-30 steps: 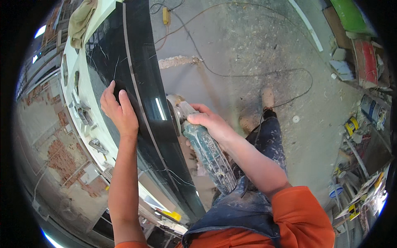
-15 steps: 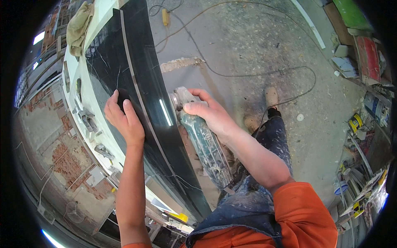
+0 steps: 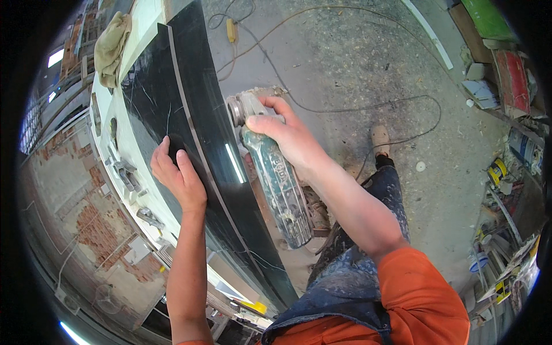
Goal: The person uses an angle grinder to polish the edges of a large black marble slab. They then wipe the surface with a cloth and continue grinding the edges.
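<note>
A long, glossy black slab [image 3: 215,135] with a pale lengthwise strip [image 3: 188,109] runs from the far left toward my body. My left hand [image 3: 181,178] lies on its top, fingers apart. A dark patch shows between thumb and forefinger; I cannot tell whether it is a thing or a shadow. My right hand [image 3: 287,129] is wrapped round the head of a dusty green angle grinder [image 3: 279,184]. The grinder's metal front end is at the slab's right edge, and its body slants back toward my legs. Where its disc meets the edge is hidden.
Hand tools [image 3: 123,172] and a crumpled cloth [image 3: 112,49] lie on the white bench surface [image 3: 103,123] at left. A grey cable [image 3: 339,109] loops across the dusty floor, and a yellow socket block [image 3: 231,30] lies farther off. Boards and tubs [image 3: 523,146] crowd the right side.
My right hand has slid the grinder farther away from me along the slab's right edge, and its body stands more upright in view. My left hand stays on the slab, almost unmoved.
</note>
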A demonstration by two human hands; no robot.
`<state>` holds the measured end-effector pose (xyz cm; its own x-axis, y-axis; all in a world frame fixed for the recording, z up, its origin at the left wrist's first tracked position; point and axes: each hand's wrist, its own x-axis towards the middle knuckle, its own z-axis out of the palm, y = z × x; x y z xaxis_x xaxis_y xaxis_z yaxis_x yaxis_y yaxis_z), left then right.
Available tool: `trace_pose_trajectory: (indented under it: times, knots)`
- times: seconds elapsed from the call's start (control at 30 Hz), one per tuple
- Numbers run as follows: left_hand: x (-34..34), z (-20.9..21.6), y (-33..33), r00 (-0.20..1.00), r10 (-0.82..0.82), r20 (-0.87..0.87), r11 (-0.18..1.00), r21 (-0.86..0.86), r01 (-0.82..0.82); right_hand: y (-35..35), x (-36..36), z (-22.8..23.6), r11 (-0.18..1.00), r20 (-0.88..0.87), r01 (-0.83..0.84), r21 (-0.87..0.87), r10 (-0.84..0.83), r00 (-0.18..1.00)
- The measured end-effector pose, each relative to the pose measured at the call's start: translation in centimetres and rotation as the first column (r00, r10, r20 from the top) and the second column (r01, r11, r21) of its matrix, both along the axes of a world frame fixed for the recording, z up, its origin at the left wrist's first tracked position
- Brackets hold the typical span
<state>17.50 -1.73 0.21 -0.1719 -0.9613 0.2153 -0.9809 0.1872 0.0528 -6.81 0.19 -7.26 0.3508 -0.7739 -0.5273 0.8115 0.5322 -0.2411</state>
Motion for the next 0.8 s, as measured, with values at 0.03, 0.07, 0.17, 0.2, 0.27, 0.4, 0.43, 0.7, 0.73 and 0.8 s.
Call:
trace_pose_trajectory:
  times: [0.03,0.07,0.17,0.2,0.27,0.4,0.43,0.7,0.73,0.8]
  knots:
    - [0.1,-0.1,0.1,1.000,-0.002,0.004,1.000,-0.004,0.002,-0.5,0.0,-0.1,1.000,-0.001,0.008,-0.007,-0.008,1.000]
    - [0.2,-0.2,0.0,1.000,-0.007,0.007,1.000,-0.008,0.007,-1.1,-0.1,-0.2,0.999,-0.006,0.022,-0.032,-0.023,1.000]
    - [0.0,0.1,0.0,1.000,0.005,-0.005,1.000,0.007,-0.005,-3.2,-0.4,-0.5,0.995,-0.008,0.051,-0.081,-0.052,0.999]
    - [-0.1,0.2,0.0,1.000,0.015,-0.011,1.000,0.017,-0.015,-4.0,-0.5,-0.6,0.995,0.000,0.051,-0.080,-0.051,0.999]
    - [-0.1,0.0,0.1,1.000,0.010,-0.011,1.000,0.016,-0.010,-4.5,-0.9,-0.5,0.997,0.018,0.045,-0.070,-0.044,0.999]
    - [-0.2,0.0,0.0,1.000,0.008,-0.008,1.000,0.015,-0.008,-1.4,0.0,-1.4,0.993,-0.102,0.000,-0.116,-0.012,0.995]
    - [-0.4,-0.1,-0.3,1.000,-0.002,-0.012,1.000,0.013,0.003,0.1,0.4,-2.1,0.993,-0.107,0.001,-0.114,-0.013,0.994]
    - [0.1,0.0,-0.2,1.000,-0.013,-0.018,1.000,0.014,0.014,10.0,1.3,-0.7,0.988,-0.148,-0.110,-0.106,0.094,0.985]
    - [0.0,0.0,-0.2,1.000,-0.013,-0.017,1.000,0.013,0.014,10.6,1.3,-0.6,0.989,-0.132,-0.121,-0.090,0.108,0.985]
    - [0.1,0.0,-0.2,1.000,-0.012,-0.017,1.000,0.013,0.012,10.4,1.1,-0.3,0.984,-0.185,-0.133,-0.116,0.110,0.977]
